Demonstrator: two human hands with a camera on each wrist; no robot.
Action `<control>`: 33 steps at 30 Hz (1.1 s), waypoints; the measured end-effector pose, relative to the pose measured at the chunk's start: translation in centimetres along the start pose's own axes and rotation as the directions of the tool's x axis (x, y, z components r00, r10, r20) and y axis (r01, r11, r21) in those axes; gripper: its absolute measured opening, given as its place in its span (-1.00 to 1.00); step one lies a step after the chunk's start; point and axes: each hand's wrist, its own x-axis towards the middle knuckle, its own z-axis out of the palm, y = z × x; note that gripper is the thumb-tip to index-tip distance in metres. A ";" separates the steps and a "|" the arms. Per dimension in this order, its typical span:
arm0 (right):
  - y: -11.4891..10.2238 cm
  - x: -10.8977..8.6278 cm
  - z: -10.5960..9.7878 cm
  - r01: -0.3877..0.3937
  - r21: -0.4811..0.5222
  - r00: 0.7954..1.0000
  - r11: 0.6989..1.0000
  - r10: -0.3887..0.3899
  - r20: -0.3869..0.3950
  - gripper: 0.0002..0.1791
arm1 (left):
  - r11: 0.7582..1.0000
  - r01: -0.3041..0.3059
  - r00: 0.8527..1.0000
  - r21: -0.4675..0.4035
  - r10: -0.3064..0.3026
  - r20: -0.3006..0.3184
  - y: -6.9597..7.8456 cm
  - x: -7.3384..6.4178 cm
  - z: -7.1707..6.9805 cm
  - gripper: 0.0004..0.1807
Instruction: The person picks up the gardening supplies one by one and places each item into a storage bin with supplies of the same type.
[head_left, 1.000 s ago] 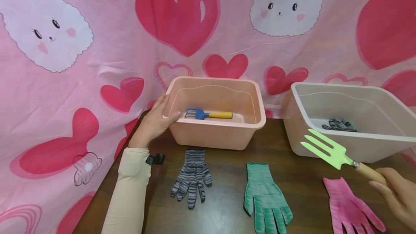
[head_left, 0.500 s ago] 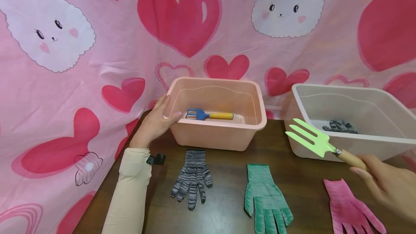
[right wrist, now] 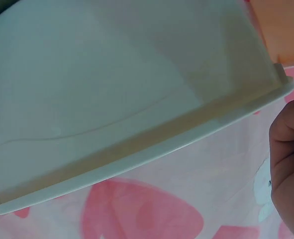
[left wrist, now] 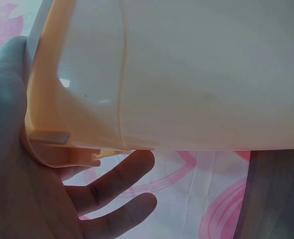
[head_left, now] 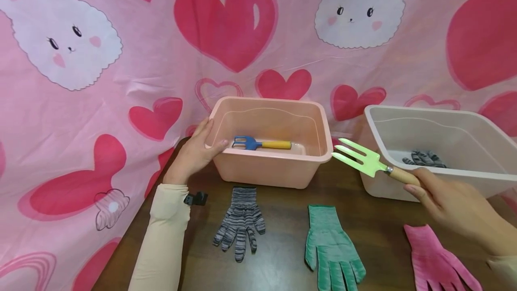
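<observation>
- Right hand [head_left: 452, 199]: I read fingers clamped on the hand fork [head_left: 368, 161], right of centre.
- Long axis: tines aim upper left, tips near the peach bin [head_left: 266, 169].
- Left hand [head_left: 191, 156]: fingers grip peach bin's rim.

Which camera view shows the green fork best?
The head view: it shows nearly all the fork; the right hand hides only the end of the handle. The left and right wrist views show none of it.

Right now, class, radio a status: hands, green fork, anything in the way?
Left hand gripping pink bin at left end. Right hand holding green fork aloft, pointed toward bin. Blue claw tool inside might crowd it.
</observation>
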 end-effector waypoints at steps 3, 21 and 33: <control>0.0 1.0 0.3 0.012 -0.013 1.000 1.000 -0.011 0.019 -0.76 | 1.000 0.000 1.000 0.001 0.000 -0.002 0.0 0.0 0.0 0.10; 0.4 5.1 0.7 0.132 -0.020 0.989 0.991 -0.131 0.063 -0.76 | 1.000 0.006 1.000 -0.006 -0.006 0.001 0.0 0.1 0.0 0.06; 0.5 7.6 0.7 0.104 -0.038 0.991 0.994 -0.100 0.088 -0.63 | 1.000 0.025 1.000 -0.013 -0.025 0.004 0.0 0.1 -0.1 0.09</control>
